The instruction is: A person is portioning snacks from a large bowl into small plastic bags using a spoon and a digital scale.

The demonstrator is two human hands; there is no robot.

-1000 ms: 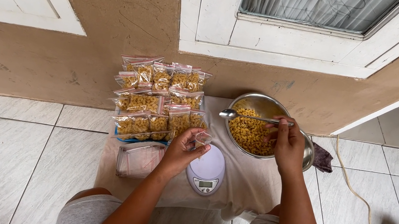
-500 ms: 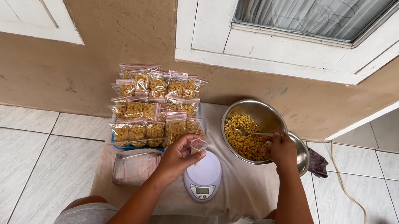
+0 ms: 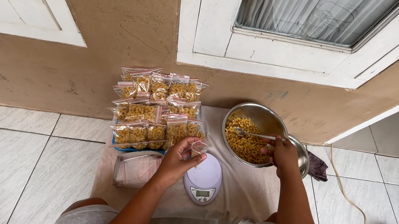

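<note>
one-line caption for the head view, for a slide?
Left hand holds small clear bag over scale; right hand dips spoon into bowl of pasta.

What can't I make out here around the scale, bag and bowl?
All from the head view:
- Scale: display too small to read.
- Small bag: left hand covers its lower part; contents unclear.
- Spoon: handle end hidden in right hand; load too small to tell.
- Second bowl: mostly hidden beneath the pasta bowl and right hand.
</note>
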